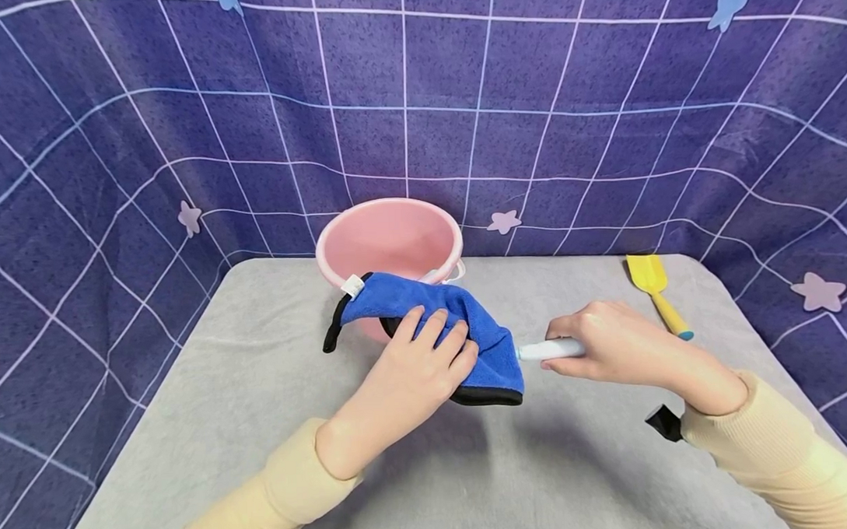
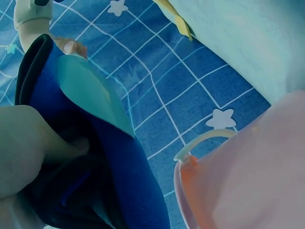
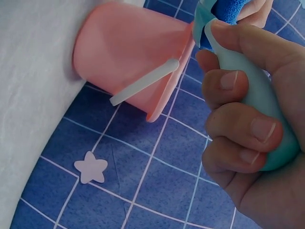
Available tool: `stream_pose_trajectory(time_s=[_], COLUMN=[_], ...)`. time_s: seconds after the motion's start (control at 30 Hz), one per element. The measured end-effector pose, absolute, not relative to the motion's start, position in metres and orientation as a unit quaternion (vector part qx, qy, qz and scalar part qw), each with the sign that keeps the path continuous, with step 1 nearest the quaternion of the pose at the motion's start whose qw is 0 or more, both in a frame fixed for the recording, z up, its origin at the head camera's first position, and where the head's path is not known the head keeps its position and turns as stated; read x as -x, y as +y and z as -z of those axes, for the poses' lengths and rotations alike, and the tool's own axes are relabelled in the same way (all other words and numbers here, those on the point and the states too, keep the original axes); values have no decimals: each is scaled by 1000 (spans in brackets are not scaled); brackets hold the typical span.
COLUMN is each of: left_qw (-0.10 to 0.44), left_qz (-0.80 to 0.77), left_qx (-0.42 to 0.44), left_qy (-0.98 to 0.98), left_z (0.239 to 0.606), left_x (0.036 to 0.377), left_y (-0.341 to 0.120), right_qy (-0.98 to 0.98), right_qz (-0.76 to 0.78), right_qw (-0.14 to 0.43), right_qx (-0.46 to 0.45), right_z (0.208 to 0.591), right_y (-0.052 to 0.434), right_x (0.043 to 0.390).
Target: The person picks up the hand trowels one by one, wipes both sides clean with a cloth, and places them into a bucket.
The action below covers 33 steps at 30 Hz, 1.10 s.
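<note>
The left hand [image 1: 416, 366] grips a blue cloth [image 1: 432, 311] (black-edged) wrapped over a tool's end, just before the pink bucket [image 1: 389, 238]. The right hand [image 1: 611, 343] clasps the tool's white handle [image 1: 552, 349].

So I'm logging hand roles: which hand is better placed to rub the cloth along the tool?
Left. The left hand already grips the blue cloth wrapped over the tool's end; the right hand holds its handle.
</note>
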<state>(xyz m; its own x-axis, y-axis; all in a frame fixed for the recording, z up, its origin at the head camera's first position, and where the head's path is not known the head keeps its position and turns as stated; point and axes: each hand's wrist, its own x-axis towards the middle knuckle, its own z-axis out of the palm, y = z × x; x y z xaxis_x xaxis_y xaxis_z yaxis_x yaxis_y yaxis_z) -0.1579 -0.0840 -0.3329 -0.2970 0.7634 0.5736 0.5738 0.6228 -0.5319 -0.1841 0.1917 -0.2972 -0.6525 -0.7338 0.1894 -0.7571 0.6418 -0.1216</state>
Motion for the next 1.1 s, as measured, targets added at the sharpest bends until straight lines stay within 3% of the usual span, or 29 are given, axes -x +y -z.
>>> stream_pose_trajectory(time_s=[0.67,1.1], left_qw=[395,409], left_qz=[-111,-108], left_qx=[434,447], left_qy=[-802,-788], left_z=[323,316], left_x=[156,157], left_y=[-97,-108], right_qy=[-904,-901], right_qz=[-109,-129], right_qw=[72,82], right_qx=[-406,-407], right_z=[295,294], right_y=[198,200], right_x=[181,180])
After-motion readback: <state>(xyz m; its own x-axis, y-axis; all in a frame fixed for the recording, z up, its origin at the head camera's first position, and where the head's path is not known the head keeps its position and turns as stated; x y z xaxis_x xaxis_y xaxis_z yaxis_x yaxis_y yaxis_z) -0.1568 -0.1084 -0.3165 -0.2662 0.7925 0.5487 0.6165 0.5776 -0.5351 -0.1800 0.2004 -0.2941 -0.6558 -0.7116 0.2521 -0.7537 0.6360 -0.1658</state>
